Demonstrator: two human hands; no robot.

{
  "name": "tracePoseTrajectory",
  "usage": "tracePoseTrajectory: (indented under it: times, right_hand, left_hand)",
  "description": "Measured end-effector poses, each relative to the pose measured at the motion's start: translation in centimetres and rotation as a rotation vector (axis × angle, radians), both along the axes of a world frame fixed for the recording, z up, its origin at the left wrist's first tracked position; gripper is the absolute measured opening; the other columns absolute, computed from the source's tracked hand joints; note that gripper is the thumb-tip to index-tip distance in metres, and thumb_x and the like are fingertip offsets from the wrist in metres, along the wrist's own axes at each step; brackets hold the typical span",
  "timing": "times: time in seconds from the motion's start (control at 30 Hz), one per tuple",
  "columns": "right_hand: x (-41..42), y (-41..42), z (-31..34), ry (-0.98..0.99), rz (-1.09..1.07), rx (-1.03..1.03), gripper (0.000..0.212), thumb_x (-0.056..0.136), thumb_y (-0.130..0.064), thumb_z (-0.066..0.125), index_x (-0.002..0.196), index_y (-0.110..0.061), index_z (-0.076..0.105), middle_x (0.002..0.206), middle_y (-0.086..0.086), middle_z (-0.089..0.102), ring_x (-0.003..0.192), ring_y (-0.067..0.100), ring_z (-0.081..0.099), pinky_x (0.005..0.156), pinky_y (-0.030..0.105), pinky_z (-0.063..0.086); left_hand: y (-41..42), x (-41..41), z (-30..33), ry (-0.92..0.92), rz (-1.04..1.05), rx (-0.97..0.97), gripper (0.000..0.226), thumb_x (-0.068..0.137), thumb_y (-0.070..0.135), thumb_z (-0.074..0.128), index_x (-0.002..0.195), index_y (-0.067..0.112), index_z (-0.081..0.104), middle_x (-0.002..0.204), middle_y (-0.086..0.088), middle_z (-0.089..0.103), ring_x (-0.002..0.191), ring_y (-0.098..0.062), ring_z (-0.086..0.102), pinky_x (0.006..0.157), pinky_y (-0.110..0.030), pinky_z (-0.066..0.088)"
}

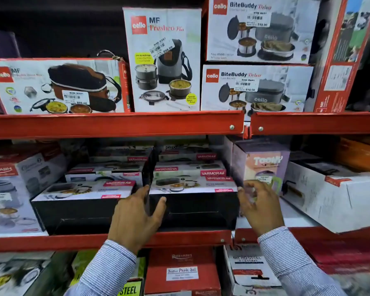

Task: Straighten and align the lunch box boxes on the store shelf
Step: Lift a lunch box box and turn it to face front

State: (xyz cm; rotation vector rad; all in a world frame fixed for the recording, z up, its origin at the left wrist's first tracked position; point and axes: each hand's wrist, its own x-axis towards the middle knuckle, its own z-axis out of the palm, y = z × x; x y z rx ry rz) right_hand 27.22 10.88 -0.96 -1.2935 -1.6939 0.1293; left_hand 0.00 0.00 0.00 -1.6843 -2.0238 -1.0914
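Observation:
Two stacks of Varmora lunch box boxes stand side by side on the middle shelf. The right stack's front box point(193, 201) is black with a white printed top. My left hand point(137, 218) rests on its left front corner, thumb on the black face and fingers in the gap beside the left stack's front box point(81, 208). My right hand point(260, 207) is at the box's right edge, fingers spread and curled, touching or just off the corner. Neither hand grips anything.
A purple Toony box point(265, 165) and a white carton point(338, 195) stand right of the stack. Rishabh boxes point(11, 189) sit at the left. Cello boxes point(162, 60) fill the upper shelf. Red shelf rails point(115, 124) run across; more boxes lie below.

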Motion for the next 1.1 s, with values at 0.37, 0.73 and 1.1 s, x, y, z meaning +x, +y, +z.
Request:
tracePoseTrajectory:
  times: [0.37,0.73,1.1]
  right_hand:
    - [-0.6,0.7,0.0,0.367,0.244,-0.482,0.036,0.092,-0.037,0.053,0.115,-0.013,0.066,0.116,0.002,0.067,0.098,0.014,0.059,0.074,0.011,0.043]
    - [1.2,-0.5,1.5,0.696,0.428,-0.324,0.014,0.089,-0.038,0.056,0.083,-0.033,0.068,0.090,-0.008,0.073,0.088,0.014,0.068,0.073,0.029,0.049]
    - [0.3,1.0,-3.8,0.413,0.308,-0.298,0.042,0.079,-0.015,0.074,0.120,-0.015,0.065,0.098,0.004,0.073,0.090,0.016,0.068,0.076,0.010,0.052]
  left_hand:
    - [1.9,0.4,-0.5,-0.362,-0.003,-0.118,0.074,0.075,0.078,0.045,0.092,0.008,0.059,0.052,0.001,0.051,0.067,-0.031,0.065,0.057,-0.035,0.043]
    - [-0.3,-1.2,2.9,-0.677,-0.114,0.080,0.056,0.078,0.077,0.048,0.074,0.025,0.070,0.068,0.002,0.073,0.067,-0.016,0.069,0.069,-0.042,0.057]
    - [0.7,-0.3,-2.0,-0.515,-0.035,0.066,0.034,0.081,0.024,0.073,0.112,0.015,0.062,0.096,-0.006,0.079,0.083,-0.007,0.068,0.085,-0.024,0.049]
